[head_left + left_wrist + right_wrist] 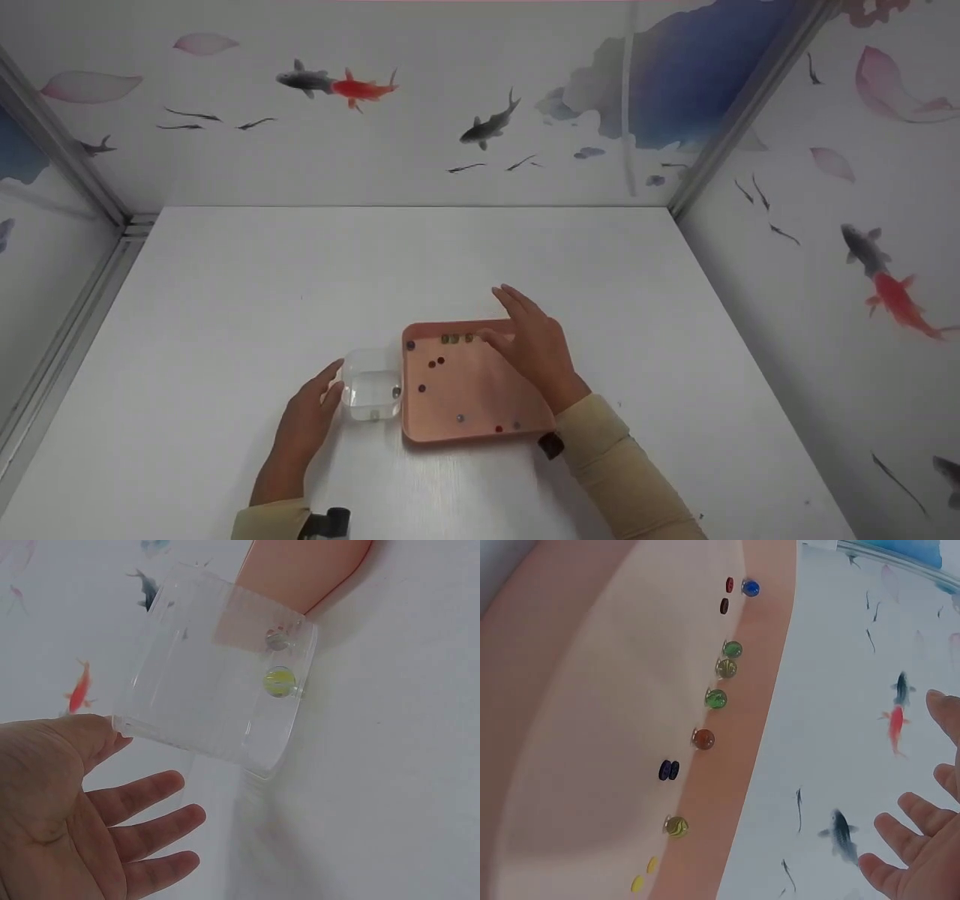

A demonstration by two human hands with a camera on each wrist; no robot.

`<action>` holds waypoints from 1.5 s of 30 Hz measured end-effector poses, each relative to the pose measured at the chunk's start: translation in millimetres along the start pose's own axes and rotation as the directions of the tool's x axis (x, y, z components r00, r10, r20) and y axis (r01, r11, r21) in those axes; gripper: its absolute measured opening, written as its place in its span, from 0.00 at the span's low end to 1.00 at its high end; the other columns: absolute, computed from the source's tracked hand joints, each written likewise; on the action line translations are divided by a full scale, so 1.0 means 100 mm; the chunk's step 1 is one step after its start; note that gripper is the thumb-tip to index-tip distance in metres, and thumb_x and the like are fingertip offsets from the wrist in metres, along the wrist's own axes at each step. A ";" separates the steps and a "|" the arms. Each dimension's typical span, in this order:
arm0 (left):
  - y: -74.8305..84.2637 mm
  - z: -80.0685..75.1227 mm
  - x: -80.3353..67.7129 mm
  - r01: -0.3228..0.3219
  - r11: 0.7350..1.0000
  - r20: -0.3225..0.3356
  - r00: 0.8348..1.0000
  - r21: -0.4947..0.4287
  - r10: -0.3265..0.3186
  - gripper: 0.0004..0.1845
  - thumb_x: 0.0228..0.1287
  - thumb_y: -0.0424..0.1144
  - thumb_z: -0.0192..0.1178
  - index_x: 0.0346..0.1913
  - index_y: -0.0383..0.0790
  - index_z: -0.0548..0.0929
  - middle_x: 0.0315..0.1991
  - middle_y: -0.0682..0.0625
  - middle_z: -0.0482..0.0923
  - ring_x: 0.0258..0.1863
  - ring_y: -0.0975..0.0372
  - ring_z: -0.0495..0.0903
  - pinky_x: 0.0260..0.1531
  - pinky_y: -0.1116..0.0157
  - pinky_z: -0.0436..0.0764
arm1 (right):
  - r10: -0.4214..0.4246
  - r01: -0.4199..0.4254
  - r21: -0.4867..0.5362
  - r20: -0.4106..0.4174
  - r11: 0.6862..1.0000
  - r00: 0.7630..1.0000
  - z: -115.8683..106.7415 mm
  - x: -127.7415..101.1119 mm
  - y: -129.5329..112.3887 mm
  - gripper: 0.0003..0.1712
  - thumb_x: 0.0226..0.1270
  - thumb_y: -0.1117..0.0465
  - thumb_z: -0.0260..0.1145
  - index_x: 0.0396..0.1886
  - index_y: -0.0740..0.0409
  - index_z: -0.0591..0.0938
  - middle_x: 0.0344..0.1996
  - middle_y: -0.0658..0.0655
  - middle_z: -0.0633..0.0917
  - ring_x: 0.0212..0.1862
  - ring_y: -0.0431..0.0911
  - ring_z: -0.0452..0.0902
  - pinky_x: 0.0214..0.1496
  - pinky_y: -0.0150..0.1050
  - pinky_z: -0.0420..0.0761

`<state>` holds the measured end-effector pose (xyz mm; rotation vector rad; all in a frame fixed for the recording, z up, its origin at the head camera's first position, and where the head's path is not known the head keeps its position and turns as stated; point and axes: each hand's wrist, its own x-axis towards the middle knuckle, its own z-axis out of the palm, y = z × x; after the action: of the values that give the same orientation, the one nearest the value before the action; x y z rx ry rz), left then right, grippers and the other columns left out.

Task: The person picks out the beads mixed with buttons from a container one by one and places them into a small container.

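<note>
My left hand (306,416) touches the left side of a clear plastic container (360,409) with its fingertips, the fingers fairly straight. Inside the container, a yellow-swirled marble (279,681) lies near a duller one (277,638). Against the container's right side stands a shallow pink tray (480,386). Over the tray's right part hovers my right hand (536,349), fingers spread, holding nothing. Along one tray wall sit a blue marble (751,589), green marbles (716,698), a brown marble (703,739) and a yellow-swirled marble (676,826).
Small flat discs, possibly buttons, also lie in the tray: dark blue discs (665,770), yellow discs (637,883) and a red disc (730,585). A white table (300,262) supports everything. Panels (420,150) printed with fish enclose its back and sides.
</note>
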<state>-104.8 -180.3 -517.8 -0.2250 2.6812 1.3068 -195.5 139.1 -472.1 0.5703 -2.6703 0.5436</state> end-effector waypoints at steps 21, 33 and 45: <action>-0.03 -0.02 0.00 0.014 1.000 0.001 1.000 -0.016 -0.014 0.27 0.77 0.49 0.44 0.74 0.45 0.60 0.72 0.37 0.59 0.69 0.41 0.61 0.66 0.41 0.61 | 0.307 -0.340 0.294 0.152 0.893 0.939 0.01 0.05 0.19 0.35 0.66 0.52 0.67 0.71 0.53 0.67 0.69 0.57 0.69 0.71 0.53 0.61 0.71 0.52 0.62; -0.03 -0.03 0.01 0.012 1.000 0.012 1.000 -0.011 -0.011 0.27 0.77 0.48 0.45 0.74 0.45 0.60 0.71 0.37 0.60 0.69 0.40 0.61 0.65 0.41 0.61 | 0.382 -0.443 0.349 0.231 0.826 0.895 0.03 0.05 0.34 0.33 0.67 0.51 0.66 0.70 0.50 0.70 0.67 0.58 0.72 0.67 0.54 0.68 0.67 0.53 0.68; -0.01 -0.02 0.01 0.042 0.999 0.014 0.999 -0.015 -0.042 0.26 0.77 0.44 0.45 0.74 0.46 0.60 0.72 0.38 0.60 0.69 0.41 0.61 0.66 0.41 0.60 | 0.444 -0.543 0.340 0.328 0.768 0.834 0.04 0.07 0.43 0.31 0.67 0.51 0.66 0.69 0.50 0.71 0.64 0.59 0.74 0.65 0.54 0.70 0.65 0.53 0.71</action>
<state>-105.8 -182.7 -517.8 -0.2717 2.6412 1.3119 -222.0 171.4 -484.9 -0.0034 -2.9382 1.3062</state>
